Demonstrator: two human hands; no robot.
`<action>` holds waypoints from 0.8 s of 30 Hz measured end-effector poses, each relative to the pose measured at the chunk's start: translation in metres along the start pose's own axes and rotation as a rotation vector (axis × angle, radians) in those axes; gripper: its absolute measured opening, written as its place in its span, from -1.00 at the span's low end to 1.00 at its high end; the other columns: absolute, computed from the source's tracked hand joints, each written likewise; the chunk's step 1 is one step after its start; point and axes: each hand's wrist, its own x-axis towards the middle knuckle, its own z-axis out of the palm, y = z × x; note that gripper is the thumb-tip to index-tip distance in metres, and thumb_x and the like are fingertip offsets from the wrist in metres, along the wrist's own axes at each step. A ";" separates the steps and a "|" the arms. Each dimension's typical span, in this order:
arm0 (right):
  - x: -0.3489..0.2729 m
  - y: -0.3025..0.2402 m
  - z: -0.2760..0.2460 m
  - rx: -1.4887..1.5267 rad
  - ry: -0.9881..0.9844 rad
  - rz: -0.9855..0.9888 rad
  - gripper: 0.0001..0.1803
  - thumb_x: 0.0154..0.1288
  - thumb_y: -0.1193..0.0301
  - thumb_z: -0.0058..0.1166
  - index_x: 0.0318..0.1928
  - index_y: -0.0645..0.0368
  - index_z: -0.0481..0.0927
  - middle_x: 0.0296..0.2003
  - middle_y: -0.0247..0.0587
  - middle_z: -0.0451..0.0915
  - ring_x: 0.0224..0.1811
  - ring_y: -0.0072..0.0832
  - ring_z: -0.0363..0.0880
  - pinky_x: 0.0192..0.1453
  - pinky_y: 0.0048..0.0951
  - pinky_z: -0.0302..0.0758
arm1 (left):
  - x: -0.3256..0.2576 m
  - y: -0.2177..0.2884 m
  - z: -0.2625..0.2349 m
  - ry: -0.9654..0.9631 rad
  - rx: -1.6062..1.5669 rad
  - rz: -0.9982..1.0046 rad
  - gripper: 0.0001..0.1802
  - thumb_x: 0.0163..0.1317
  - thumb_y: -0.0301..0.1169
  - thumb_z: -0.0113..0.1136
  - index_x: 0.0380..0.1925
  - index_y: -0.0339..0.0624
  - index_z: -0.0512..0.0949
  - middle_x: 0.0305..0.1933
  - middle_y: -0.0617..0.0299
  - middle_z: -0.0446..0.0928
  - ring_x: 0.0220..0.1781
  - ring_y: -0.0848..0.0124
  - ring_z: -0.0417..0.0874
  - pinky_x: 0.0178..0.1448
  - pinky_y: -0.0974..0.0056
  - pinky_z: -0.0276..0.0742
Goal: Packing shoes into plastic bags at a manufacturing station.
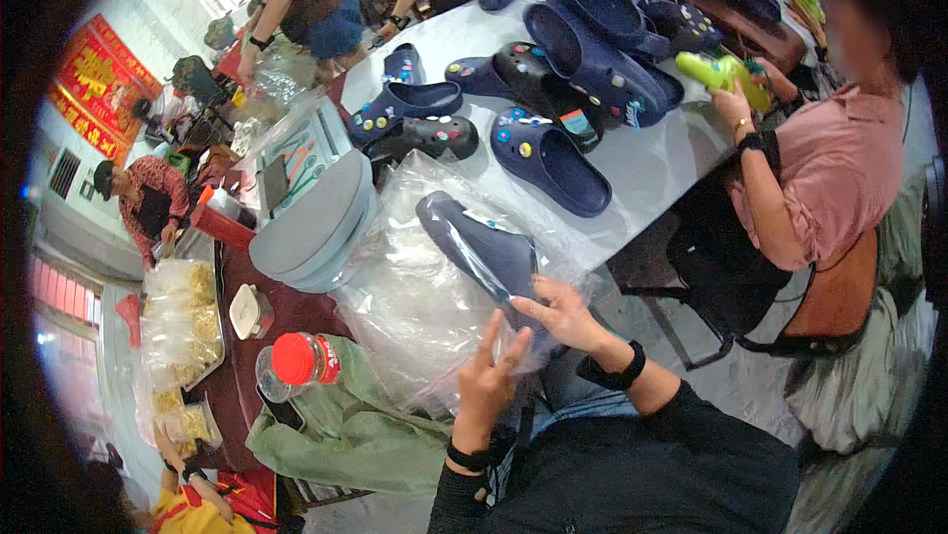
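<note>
1. The left hand is raised with fingers spread, its fingertips pinching the near edge of a clear plastic bag; the grip looks closed on the film, though the exact pinch is partly hidden by the hand itself.
2. The right hand is closed on the same bag edge, thumb and fingers together on the film just beside the left-hand pinch, at the bag's opening.
3. A dark blue clog lies inside the bag, stretching up and away from both grips, with its near end hidden between the hands.
4. Judging by this, the clog is already bagged, and what remains is closing or straightening the mouth held between the hands.
5. Beneath the gripped bag and to its left is a heap of more clear bags, so wrapping stock is at hand.
6. Beyond the grips, on the grey table, many more clogs in blue and black with coloured charms lie unbagged; much of the pile looks untouched.
7. Left of the grips stand a stack of grey lids and a jar with a red cap.
8. To the right, another person in a pink shirt handles a bright green clog; those hands are not the wearer's.
</note>
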 end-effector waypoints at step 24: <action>0.003 -0.006 0.018 1.031 -0.073 1.177 -0.72 0.31 0.23 0.07 -0.23 0.23 0.58 -0.38 -0.48 0.56 -0.37 -0.73 0.45 -0.27 -0.63 0.38 | -0.006 -0.018 0.025 0.418 -0.724 -0.855 -0.84 0.29 -0.44 0.05 -0.40 -0.25 0.32 -0.44 0.27 0.32 -0.34 0.47 0.36 -0.20 0.36 0.33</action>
